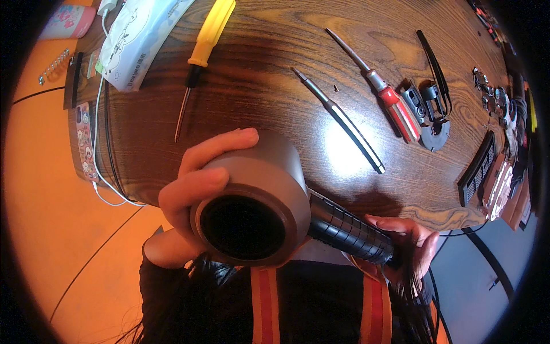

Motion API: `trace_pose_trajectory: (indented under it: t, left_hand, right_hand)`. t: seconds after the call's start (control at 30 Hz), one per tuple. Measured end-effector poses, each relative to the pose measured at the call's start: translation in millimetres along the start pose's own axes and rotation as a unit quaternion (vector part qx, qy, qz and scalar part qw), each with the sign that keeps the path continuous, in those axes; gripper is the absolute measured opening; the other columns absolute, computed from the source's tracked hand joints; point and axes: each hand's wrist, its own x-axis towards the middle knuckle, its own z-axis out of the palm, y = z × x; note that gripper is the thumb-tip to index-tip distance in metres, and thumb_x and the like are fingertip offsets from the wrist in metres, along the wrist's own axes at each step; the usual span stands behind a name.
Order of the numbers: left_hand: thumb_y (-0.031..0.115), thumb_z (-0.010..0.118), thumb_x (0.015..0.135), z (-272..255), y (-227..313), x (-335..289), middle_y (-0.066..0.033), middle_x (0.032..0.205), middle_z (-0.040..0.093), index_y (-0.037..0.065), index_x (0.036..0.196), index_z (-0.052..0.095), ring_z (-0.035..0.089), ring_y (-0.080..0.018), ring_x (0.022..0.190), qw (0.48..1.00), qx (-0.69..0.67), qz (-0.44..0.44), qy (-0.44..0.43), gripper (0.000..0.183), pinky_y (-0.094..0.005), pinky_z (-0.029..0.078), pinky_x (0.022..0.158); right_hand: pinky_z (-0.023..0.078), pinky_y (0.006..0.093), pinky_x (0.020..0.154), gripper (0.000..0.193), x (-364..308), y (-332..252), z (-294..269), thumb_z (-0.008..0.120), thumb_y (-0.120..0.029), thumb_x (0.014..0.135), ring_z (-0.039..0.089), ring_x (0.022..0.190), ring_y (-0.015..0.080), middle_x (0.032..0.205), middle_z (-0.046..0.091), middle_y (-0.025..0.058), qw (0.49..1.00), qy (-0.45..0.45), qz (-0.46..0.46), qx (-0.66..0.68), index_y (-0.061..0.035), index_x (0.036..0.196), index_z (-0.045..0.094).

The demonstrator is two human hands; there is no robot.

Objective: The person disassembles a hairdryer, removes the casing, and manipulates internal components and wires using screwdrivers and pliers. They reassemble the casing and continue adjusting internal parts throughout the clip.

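A hair dryer with a round grey-brown head (272,163) is held over the table's near edge. Its dark opening (243,227) faces toward me, and its black ribbed handle (352,229) slants down to the right. My left hand (192,178) wraps around the left side of the head, with two fingers lying across it. At the handle's lower end, the fingers of my right hand (415,238) are closed around it, partly covered by hanging hair. Beyond the dryer lie a slim black-and-silver screwdriver (344,126) and a yellow-handled screwdriver (206,43).
On the wooden table (275,34) lie a red-and-clear-handled screwdriver (395,109), small black parts (432,135) and a black strap (435,69). A white-blue packet (137,46) and cables (103,143) are at left. Small metal parts and a black slotted piece (476,166) lie at right.
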Motion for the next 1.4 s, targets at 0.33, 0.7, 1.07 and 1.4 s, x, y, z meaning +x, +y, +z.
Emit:
trace_pose_trajectory:
  t: [0.33, 0.7, 1.07, 1.4]
  left_hand:
    - [0.015, 0.079, 0.064, -5.6, -4.2, -1.0, -0.0303, 0.125, 0.037, 0.015, 0.124, 0.028, 0.051, -0.0314, 0.105, 0.998, 0.053, 0.039, -0.003, 0.079, -0.0348, 0.048, 0.082]
    - [0.025, 0.081, 0.062, 1.8, -19.7, 0.8, -0.0311, 0.124, 0.037, 0.009, 0.126, 0.026, 0.051, -0.0293, 0.105, 0.991, 0.037, 0.12, 0.041, 0.086, -0.0338, 0.047, 0.081]
    - [0.021, 0.069, 0.073, -0.4, -7.6, -35.5, -0.0251, 0.121, 0.044, 0.0, 0.122, 0.037, 0.051, -0.0282, 0.108, 0.962, 0.093, 0.162, 0.201, 0.062, -0.0357, 0.044, 0.088]
    - [0.003, 0.045, 0.086, 89.9, 12.8, -60.6, -0.018, 0.114, 0.05, -0.005, 0.121, 0.037, 0.052, -0.0245, 0.106, 0.883, -0.337, -0.283, 0.163, 0.036, -0.0388, 0.044, 0.091]
  right_hand:
    - [0.046, 0.0282, 0.08, 0.034, 17.9, 0.9, -5.9, 0.067, -0.019, 0.079, 0.06, 0.09, 0.0178, 0.096, 0.065, 0.0126, 0.997, -0.053, -0.004, -0.059, 0.0027, 0.104, 0.06]
    - [0.047, 0.0235, 0.073, 0.034, 16.9, -10.5, -3.3, 0.074, -0.007, 0.069, 0.061, 0.078, 0.0129, 0.088, 0.066, 0.011, 0.986, -0.059, 0.055, -0.143, 0.0029, 0.1, 0.063]
    - [0.047, 0.022, 0.069, 0.026, 19.8, -11.9, 5.1, 0.068, -0.009, 0.077, 0.058, 0.073, 0.0089, 0.085, 0.066, 0.0084, 0.992, -0.071, 0.019, -0.098, 0.0035, 0.1, 0.063]
    - [0.047, 0.0231, 0.07, 0.025, 18.2, -3.1, 1.5, 0.066, -0.011, 0.079, 0.059, 0.074, 0.0101, 0.085, 0.066, 0.0092, 0.992, -0.067, 0.028, -0.106, 0.0038, 0.099, 0.064]
